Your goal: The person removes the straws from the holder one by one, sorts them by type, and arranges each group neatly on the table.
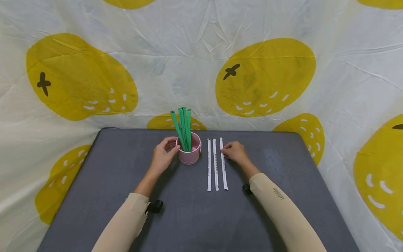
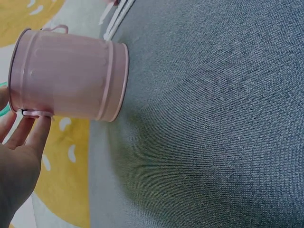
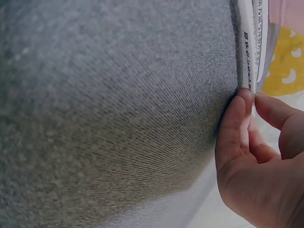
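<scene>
Both hands out over the worktop (image 1: pixel 189 217), forearms converging from the near corners, sleeves stopping short of the wrists.

Left hand (image 1: pixel 161 154): gripping the pink bucket (image 1: pixel 189 158) at its left side. Thumb at the near part of the rim, fingers bent round toward the handle fitting. Bucket upright on the worktop, left of the strips, green strips (image 1: pixel 185 131) standing in it.

Right hand (image 1: pixel 235 152): back up, thumb and fingertips pinching the right white strip (image 1: pixel 224 171) toward its far end, other fingers curled under. Middle white strip (image 1: pixel 215 164) and left white strip (image 1: pixel 209 166) lie just beside it, roughly parallel, between bucket and right hand.
</scene>
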Tool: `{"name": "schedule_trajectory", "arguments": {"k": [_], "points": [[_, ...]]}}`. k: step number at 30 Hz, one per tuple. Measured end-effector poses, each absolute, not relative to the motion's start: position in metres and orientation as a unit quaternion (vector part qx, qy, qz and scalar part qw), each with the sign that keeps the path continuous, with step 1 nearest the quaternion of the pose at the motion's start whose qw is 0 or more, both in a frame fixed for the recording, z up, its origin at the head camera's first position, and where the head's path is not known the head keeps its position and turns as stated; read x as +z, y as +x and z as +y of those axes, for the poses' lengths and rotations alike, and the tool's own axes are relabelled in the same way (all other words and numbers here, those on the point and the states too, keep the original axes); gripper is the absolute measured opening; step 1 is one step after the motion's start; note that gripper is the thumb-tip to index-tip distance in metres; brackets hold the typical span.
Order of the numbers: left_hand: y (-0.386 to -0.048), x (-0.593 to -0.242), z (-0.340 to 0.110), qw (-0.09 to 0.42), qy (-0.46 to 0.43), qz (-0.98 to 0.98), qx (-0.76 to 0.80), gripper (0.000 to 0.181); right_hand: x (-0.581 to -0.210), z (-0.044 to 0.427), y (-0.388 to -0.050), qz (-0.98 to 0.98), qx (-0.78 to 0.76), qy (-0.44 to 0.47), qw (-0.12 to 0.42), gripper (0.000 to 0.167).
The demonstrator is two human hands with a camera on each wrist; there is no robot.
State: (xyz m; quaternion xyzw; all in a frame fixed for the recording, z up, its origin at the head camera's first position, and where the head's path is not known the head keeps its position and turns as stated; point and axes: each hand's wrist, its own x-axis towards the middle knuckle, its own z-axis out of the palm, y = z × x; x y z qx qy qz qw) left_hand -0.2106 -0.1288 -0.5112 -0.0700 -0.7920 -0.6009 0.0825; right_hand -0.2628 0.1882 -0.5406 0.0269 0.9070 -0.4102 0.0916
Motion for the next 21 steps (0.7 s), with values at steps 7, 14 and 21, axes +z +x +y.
{"name": "schedule_trajectory", "arguments": {"k": [7,14,21], "points": [[-0.211,-0.512,-0.1284,0.085,-0.072,-0.794,-0.597,0.038,-0.5391,0.1875,-0.2619,0.922,-0.379,0.006,0.078,0.016],[-0.2113,-0.5131,-0.1279,0.089,-0.076,-0.795,-0.595,0.039,-0.5387,0.1848,-0.2607,0.929,-0.363,0.008,0.066,0.015],[-0.2138,-0.516,-0.128,0.09,-0.073,-0.793,-0.599,0.038,-0.5397,0.1836,-0.2612,0.931,-0.36,0.013,0.058,0.013]]}}
